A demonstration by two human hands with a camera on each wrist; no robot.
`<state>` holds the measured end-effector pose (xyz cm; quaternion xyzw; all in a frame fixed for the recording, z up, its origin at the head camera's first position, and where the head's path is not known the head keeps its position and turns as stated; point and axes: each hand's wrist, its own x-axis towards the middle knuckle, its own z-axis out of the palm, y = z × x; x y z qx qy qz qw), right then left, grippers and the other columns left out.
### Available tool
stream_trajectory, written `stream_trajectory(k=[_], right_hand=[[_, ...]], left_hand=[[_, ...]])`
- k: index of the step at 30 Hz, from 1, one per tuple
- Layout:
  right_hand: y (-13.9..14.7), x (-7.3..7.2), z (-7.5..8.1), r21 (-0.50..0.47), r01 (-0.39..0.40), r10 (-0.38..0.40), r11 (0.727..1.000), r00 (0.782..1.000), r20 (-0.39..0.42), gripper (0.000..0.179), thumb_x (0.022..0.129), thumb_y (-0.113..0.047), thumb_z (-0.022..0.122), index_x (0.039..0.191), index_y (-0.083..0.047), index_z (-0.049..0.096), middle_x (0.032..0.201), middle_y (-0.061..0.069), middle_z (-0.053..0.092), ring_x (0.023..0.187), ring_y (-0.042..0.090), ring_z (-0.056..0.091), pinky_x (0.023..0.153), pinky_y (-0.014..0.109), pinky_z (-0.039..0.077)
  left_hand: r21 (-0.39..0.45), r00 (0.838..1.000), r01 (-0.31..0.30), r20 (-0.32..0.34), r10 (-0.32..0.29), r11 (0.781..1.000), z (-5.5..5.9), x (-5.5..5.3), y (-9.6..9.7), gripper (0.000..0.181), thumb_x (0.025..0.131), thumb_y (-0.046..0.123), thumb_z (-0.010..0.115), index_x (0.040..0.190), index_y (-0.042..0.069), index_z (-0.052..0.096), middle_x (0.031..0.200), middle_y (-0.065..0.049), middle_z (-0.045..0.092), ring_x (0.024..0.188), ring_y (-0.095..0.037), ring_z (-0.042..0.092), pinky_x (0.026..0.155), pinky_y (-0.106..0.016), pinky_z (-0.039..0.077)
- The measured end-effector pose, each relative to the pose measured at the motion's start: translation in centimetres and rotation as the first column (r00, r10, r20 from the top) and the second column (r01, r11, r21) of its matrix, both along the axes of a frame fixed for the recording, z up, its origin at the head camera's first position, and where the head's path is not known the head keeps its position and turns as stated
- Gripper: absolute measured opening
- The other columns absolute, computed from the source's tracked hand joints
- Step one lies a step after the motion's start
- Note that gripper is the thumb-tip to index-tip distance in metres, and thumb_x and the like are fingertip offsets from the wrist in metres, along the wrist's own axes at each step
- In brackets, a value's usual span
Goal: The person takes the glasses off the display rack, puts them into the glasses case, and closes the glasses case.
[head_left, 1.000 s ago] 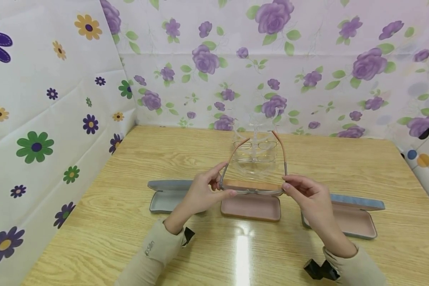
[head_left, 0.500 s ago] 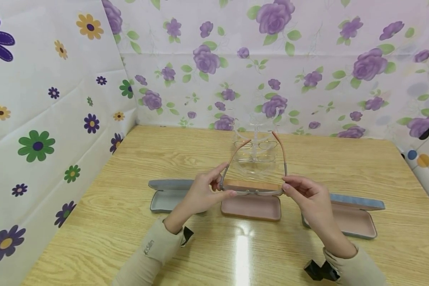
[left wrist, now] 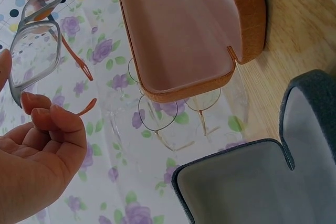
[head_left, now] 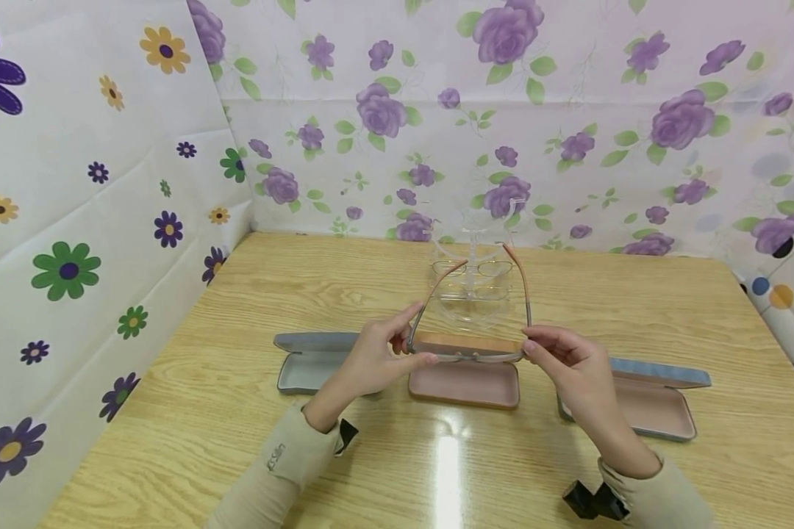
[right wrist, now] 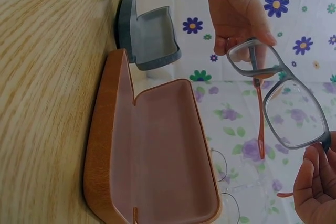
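A pair of eyeglasses (head_left: 459, 357) with a grey frame and orange-tipped temples is held level between both hands, temples unfolded and pointing away from me. My left hand (head_left: 377, 353) pinches the left end of the frame, thumb along the front. At the opposite end, my right hand (head_left: 576, 367) grips the corner by the hinge between thumb and fingers. Below the eyeglasses lies an open brown case (head_left: 463, 403) with pink lining. In the right wrist view the lenses (right wrist: 294, 114) look clear, and the right hand (right wrist: 315, 182) touches the frame's lower corner.
An open grey-blue case (head_left: 314, 341) sits to the left, partly behind the left hand. On the right is an open blue case (head_left: 662, 372) lined in pink. Behind stands a clear display stand (head_left: 473, 239) bearing wire-rimmed eyeglasses (head_left: 495, 269). Flowered sheets (head_left: 344, 169) hang at back and left.
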<state>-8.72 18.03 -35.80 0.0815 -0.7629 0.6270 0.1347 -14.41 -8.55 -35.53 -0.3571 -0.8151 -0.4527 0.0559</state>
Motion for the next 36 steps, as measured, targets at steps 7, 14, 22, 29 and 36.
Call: stream_trajectory(k=[7, 14, 22, 29, 36], right_hand=[[0.11, -0.09, -0.04, -0.014, -0.008, 0.008, 1.0, 1.0, -0.017, 0.019, 0.087, -0.003, 0.06, 0.103, 0.006, 0.064, 0.084, 0.012, 0.065, 0.075, 0.015, 0.061, 0.068, 0.025, 0.051], [0.21, -0.09, -0.09, -0.041, -0.025, 0.024, 0.999, 1.0, -0.016, 0.02, 0.087, -0.003, 0.06, 0.103, 0.007, 0.063, 0.084, 0.002, 0.066, 0.076, 0.014, 0.062, 0.068, 0.025, 0.051], [0.39, 0.06, -0.07, -0.027, -0.02, 0.02, 0.999, 1.0, -0.001, 0.02, 0.087, -0.004, 0.06, 0.104, 0.006, 0.063, 0.085, 0.003, 0.066, 0.076, 0.016, 0.061, 0.068, 0.025, 0.051], [0.51, 0.23, -0.13, -0.02, -0.018, 0.018, 1.0, 1.0, 0.013, 0.021, 0.087, -0.005, 0.06, 0.105, 0.005, 0.064, 0.086, 0.001, 0.066, 0.077, 0.017, 0.061, 0.068, 0.024, 0.05], [0.69, 0.21, -0.07, -0.006, -0.007, 0.007, 1.0, 1.0, 0.026, 0.022, 0.088, -0.008, 0.061, 0.106, 0.003, 0.064, 0.088, 0.008, 0.065, 0.078, 0.016, 0.061, 0.069, 0.025, 0.05]], left_hand=[[-0.01, 1.0, -0.004, -0.001, 0.004, 1.0, 0.04, 0.03, 0.08, 0.07, 0.074, 0.013, 0.076, 0.132, -0.007, 0.042, 0.062, 0.004, 0.046, 0.054, -0.006, 0.038, 0.051, -0.024, 0.036], [-0.023, 1.0, 0.005, 0.0, -0.005, 1.0, 0.16, 0.11, 0.13, 0.069, 0.075, 0.013, 0.075, 0.132, -0.007, 0.042, 0.062, 0.004, 0.046, 0.055, -0.006, 0.038, 0.051, -0.023, 0.037], [-0.03, 0.999, 0.03, -0.025, -0.031, 0.999, 0.04, 0.05, 0.24, 0.068, 0.075, 0.014, 0.075, 0.131, -0.007, 0.044, 0.061, 0.005, 0.045, 0.054, -0.006, 0.037, 0.051, -0.025, 0.036], [-0.038, 0.999, 0.027, -0.019, -0.028, 0.999, 0.09, 0.17, 0.45, 0.066, 0.075, 0.014, 0.075, 0.13, -0.006, 0.045, 0.059, 0.005, 0.044, 0.054, -0.006, 0.037, 0.051, -0.026, 0.036], [-0.03, 0.998, 0.058, -0.038, -0.059, 0.998, 0.04, 0.02, 0.59, 0.065, 0.075, 0.013, 0.075, 0.131, -0.005, 0.045, 0.059, 0.004, 0.043, 0.053, -0.006, 0.038, 0.05, -0.023, 0.036]])
